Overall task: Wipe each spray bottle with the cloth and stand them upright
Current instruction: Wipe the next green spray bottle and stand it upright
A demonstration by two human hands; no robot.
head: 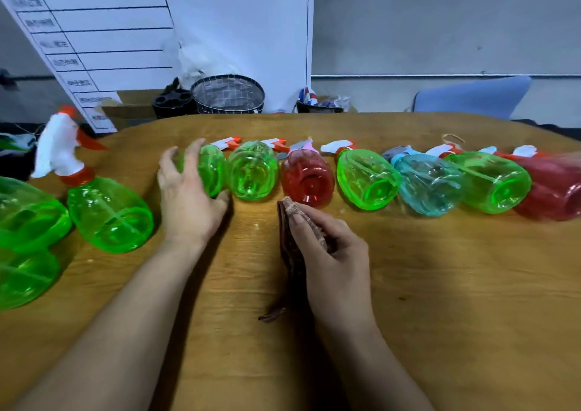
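I see glossy translucent plastic spray bottles [251, 171], my rough brownish cloth [294, 247], smooth grained wooden table [440, 285], mesh-lined fabric basket [228, 94]

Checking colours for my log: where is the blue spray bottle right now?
In the head view, the blue spray bottle lies on its side right of centre, between two green bottles.
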